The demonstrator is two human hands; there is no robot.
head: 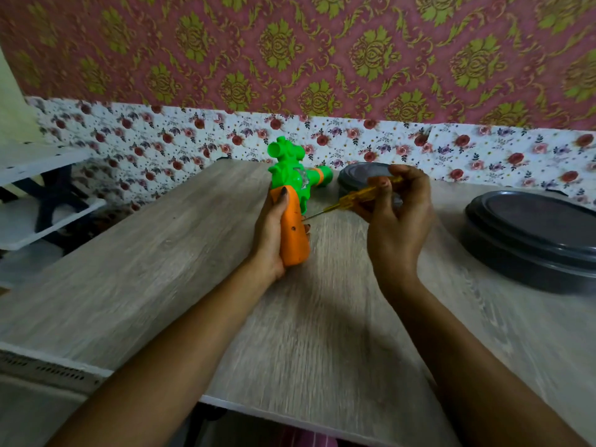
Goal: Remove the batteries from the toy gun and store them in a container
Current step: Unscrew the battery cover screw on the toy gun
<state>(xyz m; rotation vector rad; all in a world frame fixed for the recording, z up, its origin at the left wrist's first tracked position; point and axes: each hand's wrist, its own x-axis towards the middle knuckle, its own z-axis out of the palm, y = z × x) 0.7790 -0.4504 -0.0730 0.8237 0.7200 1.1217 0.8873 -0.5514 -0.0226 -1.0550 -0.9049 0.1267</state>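
A toy gun (292, 188) with a green body and an orange handle is held above the wooden table (161, 253). My left hand (269, 233) grips its orange handle, thumb on top. My right hand (398, 214) pinches the yellow see-through handle of a screwdriver (351, 198). Its thin metal tip points left and reaches the side of the gun's handle. No batteries are visible.
A dark round container with its lid on (532, 240) sits at the table's right edge. A second dark lidded container (358, 179) stands behind my right hand near the floral wall. White shelves (38, 188) stand left of the table.
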